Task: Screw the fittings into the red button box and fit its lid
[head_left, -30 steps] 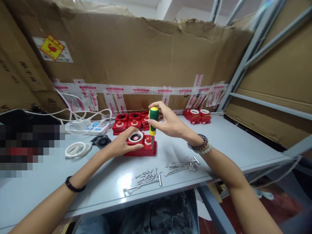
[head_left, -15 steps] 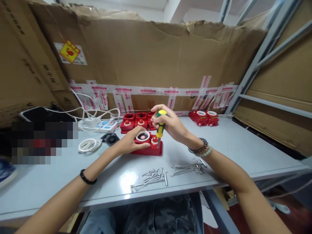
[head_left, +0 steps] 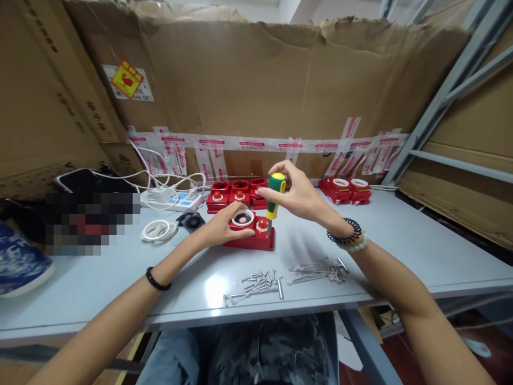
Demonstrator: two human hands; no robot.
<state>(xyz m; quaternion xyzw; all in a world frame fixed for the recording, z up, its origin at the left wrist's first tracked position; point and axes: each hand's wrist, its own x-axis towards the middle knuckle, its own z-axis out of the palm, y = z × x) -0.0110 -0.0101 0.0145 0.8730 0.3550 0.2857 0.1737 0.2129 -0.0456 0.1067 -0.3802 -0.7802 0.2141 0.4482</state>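
Coiled white cable (head_left: 169,230) near power strip (head_left: 189,202); cardboard (head_left: 240,80) behind

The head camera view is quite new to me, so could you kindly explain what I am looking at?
Gladly. There is no machine here: these are a person's two bare hands, seen by one camera worn on the head, looking forward and down. The right hand holds a green and yellow screwdriver, its shaft pointing down at the end of a red unit. The left hand grips that unit beside its white ring. Nearer the person on the table lie loose screws. Behind are more red units; toward the left sit a coiled white cable and a power strip. Whether the screwdriver's tip touches a screw is too small to tell.
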